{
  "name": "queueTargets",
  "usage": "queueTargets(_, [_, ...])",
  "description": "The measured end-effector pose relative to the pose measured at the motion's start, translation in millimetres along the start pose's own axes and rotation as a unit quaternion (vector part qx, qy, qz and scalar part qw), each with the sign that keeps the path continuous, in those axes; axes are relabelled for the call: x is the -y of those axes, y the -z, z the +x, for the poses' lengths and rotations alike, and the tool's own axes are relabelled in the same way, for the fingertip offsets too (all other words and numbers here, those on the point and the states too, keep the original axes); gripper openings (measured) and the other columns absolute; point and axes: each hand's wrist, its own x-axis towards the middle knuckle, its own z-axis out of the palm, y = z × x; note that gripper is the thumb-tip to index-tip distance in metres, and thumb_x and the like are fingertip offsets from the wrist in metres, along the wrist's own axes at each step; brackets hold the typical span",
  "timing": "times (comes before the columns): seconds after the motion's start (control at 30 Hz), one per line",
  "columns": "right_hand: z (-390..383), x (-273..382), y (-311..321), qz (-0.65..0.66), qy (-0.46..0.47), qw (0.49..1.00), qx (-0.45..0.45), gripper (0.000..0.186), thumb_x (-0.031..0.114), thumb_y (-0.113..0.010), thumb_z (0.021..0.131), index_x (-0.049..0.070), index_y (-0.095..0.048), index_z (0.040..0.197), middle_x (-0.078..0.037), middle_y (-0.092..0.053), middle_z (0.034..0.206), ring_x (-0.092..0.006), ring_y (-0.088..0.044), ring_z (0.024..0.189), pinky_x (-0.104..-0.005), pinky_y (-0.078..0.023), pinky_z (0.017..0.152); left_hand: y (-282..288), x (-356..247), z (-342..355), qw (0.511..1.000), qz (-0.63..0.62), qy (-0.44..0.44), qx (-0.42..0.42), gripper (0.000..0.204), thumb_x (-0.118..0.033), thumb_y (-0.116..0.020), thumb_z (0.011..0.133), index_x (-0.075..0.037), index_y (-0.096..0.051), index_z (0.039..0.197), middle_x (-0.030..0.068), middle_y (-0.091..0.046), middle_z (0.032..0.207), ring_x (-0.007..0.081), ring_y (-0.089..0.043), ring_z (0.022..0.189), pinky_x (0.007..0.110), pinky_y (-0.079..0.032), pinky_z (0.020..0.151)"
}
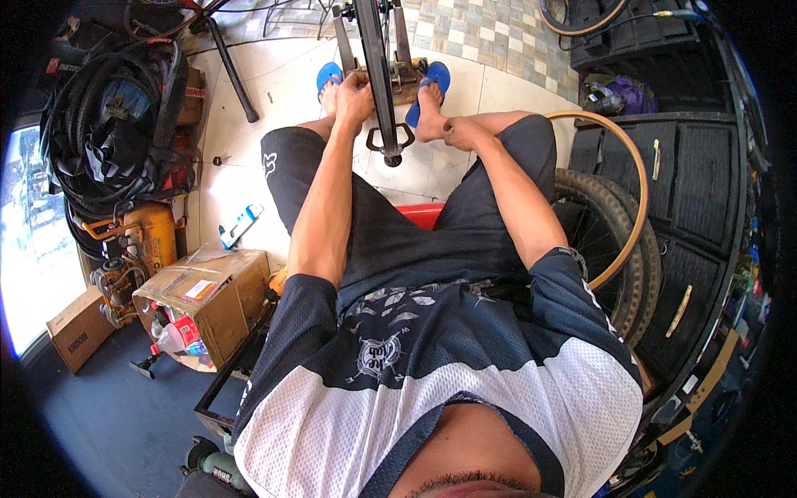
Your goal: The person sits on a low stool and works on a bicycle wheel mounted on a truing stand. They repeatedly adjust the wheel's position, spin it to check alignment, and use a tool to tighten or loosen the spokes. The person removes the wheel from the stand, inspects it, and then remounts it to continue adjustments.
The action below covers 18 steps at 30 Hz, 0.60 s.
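Note:
A dark bicycle rim (378, 75) stands edge-on between the two grey uprights of a wheel truing stand (344, 40), its near end pointing toward me. A black loop-shaped part (390, 138) straddles the rim at that end. Low on the rim's left side, my left hand (355, 98) is closed, its fingertips bent by the stand's base (404, 81); anything in them is too small to make out. My right hand (465, 133) rests against my right leg, apart from the rim, its fingers mostly hidden.
Blue slippers (438, 76) are on my feet beside the stand. Tires and a tan rim (635, 207) lean against dark drawers (697, 178) at right. To the left are a cardboard box (220, 290), a yellow machine (149, 236) and a pile of black tires (87, 108).

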Motion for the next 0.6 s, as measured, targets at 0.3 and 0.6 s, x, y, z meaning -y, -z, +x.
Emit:
queueTargets(0.3, [-12,-7,2,-0.022,-0.009,1.000,-0.015,0.052,0.022,-0.072,0.082,-0.001,-0.064,0.128,-0.025,-0.073,0.105,-0.0337,-0.071,0.092,-0.0399,-0.056,0.077,-10,-16,-18,0.998,0.018,0.053,0.035,0.047,-0.030,-0.069,0.091,0.007,-0.065,0.121,0.0144,-0.076,0.097,0.0187,-0.070,0.086,0.031,-0.055,0.074])
queueTargets(0.6, [-27,7,6,-0.008,0.040,0.998,-0.041,0.039,0.022,-0.066,0.083,-0.003,-0.069,0.114,-0.025,-0.073,0.102,-0.0368,-0.071,0.089,-0.0428,-0.054,0.077,2,-45,-20,0.994,0.100,0.042,-0.011,0.051,-0.032,-0.067,0.091,-0.003,-0.062,0.133,0.0180,-0.073,0.105,0.0218,-0.071,0.093,0.031,-0.055,0.078])
